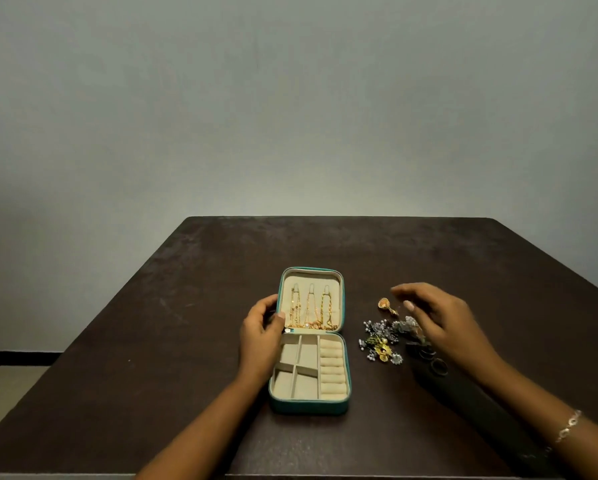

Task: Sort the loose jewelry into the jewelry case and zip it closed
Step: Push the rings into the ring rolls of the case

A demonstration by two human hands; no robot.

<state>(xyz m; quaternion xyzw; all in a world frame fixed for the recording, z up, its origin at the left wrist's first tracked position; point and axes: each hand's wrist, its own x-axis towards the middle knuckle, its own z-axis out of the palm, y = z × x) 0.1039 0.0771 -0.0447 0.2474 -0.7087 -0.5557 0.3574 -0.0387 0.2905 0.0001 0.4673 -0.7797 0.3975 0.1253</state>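
Head view, left to right: the dark table (145, 306) stands against a grey wall (290, 98). The left hand (261, 332) holds the open case (308, 408) at its left edge by the hinge, with the fingers (269, 301) curled round the lid's outer side and the thumb on its inner rim. The lid (337, 299) lies back flat on the table, and gold chains (309, 311) hang on its lining. The near half has four bare compartments (292, 372) and a column of ring rolls (332, 370) on the right.

Just right of the case, loose jewelry (382, 342) lies in a pile on the table, with a gold earring (385, 304) beyond it and dark rings (434, 362) to its right. The right hand (443, 322) hovers over that pile, slightly blurred; its fingers (406, 291) are loosely spread and hold nothing visible. A bracelet (567, 425) circles the right wrist.
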